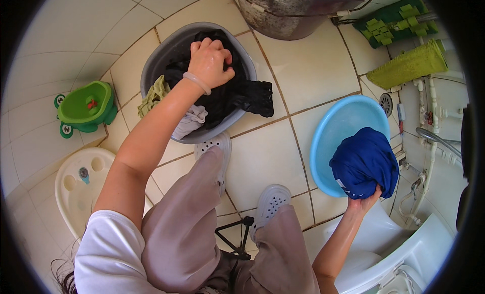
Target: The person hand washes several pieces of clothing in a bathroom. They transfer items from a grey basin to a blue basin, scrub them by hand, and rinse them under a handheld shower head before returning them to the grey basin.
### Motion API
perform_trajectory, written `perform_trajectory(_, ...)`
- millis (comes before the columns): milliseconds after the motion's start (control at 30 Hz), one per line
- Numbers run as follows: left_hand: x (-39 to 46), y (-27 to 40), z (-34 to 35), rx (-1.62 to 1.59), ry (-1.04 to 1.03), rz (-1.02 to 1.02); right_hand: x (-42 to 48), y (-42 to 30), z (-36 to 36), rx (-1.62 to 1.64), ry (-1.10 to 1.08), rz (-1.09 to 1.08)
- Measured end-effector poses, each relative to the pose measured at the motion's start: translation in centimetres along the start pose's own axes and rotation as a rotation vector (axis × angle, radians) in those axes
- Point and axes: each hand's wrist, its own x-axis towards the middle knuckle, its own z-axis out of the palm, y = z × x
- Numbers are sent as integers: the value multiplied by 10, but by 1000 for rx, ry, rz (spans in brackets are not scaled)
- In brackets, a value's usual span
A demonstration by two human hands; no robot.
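My left hand (212, 62) is over the grey plastic basin (148, 72), fingers curled down at the black clothes (223, 100) inside it; whether it grips them is hidden. One black piece hangs over the basin's right rim. A yellow-green cloth (154, 93) and a pale cloth (191, 121) lie at its near left side. With my right hand (365, 199) I hold a bundled dark blue garment (363, 161) from below, above the near right part of the light blue basin (322, 142).
A large stained bucket (288, 17) stands at the far side. Green mop heads (407, 64) are at the right wall near pipes and a floor drain (385, 104). A green frog-shaped tub (87, 108) and a cream tub (66, 169) are left; a white toilet (413, 252) is near right.
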Motion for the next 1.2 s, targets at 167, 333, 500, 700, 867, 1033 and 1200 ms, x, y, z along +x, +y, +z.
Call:
perform_trajectory(167, 1, -3, 5, -8, 14, -6, 2, 1, -2, 6, 53, -10)
perform_trajectory(333, 2, -1, 3, -62, 30, -29, 4, 0, -9, -5, 15, -3)
perform_trajectory(500, 2, 7, -7, -165, 18, -55, 5, 1, -9, -8, 6, -16)
perform_trajectory(700, 30, 96, -15, -401, -233, 89, 1, -4, -9, -17, 35, -59)
perform_trajectory(867, 36, 164, 27, -181, 57, 422, 2, 5, -2, 44, 42, 2)
perform_trajectory(1033, 26, 123, -41, -112, -429, 151, 0, -4, -14, 31, 23, -34)
perform_trajectory(1200, -16, 26, -17, 269, -569, -232, 0, -5, 0, -40, 42, -14)
